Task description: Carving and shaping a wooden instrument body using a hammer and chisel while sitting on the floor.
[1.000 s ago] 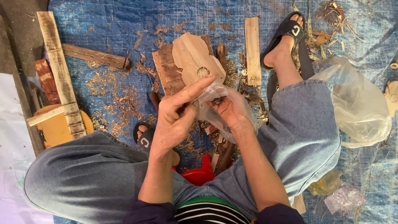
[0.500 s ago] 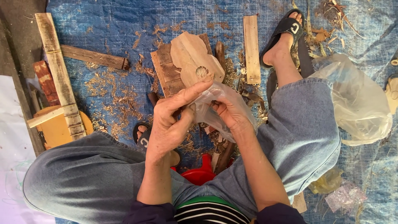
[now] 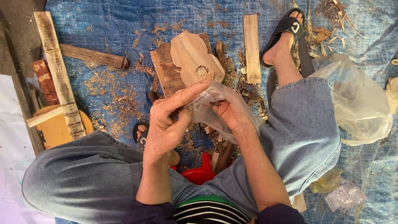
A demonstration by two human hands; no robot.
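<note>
Fingers of both the left hand (image 3: 166, 124) and right hand (image 3: 232, 116) pinch a clear plastic bag (image 3: 215, 110); a carved wooden piece (image 3: 195, 60) lies just beyond, a larger plastic bag (image 3: 356, 103) at right.

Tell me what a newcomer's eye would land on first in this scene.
At centre, the left hand and right hand together hold a small clear plastic bag above the blue tarp. Just beyond them a pale carved wood piece lies on a slatted board, with wood shavings scattered to the left. At right, a large crumpled plastic bag sits beside the person's knee.
</note>
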